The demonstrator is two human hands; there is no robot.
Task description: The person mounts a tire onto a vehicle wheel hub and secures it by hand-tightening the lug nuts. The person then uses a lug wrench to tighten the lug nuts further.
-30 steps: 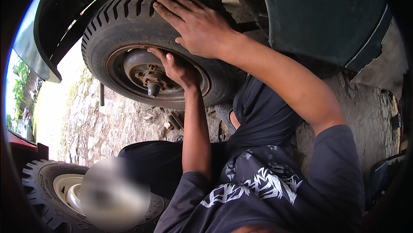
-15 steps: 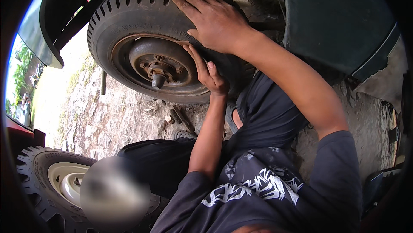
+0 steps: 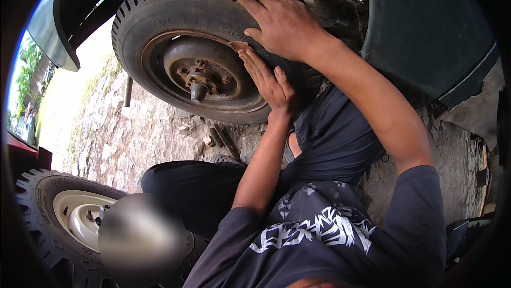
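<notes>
The wheel (image 3: 194,54) stands in the upper middle of the frame, its tyre (image 3: 165,22) tilted and its rusty rim (image 3: 155,67) facing the lower left. A grey cone (image 3: 199,92) sticks out of the hub (image 3: 202,77), with nuts around it.

The right hand (image 3: 285,19) is open and flat at the tyre's upper right, fingers pointing to the upper left, their tips on the tread; it is not closed around anything. The left hand (image 3: 270,83) is also open, fingers straight, at the right side of the rim. Its fingertips are right by a small brown piece (image 3: 240,46) at the rim's edge; whether they touch it, I cannot tell.

A second wheel (image 3: 66,211) with a cream rim lies in the lower left, partly hidden by a blurred disc. A dark green panel (image 3: 426,27) fills the upper right, and rough stone ground (image 3: 143,133) shows at left centre.
</notes>
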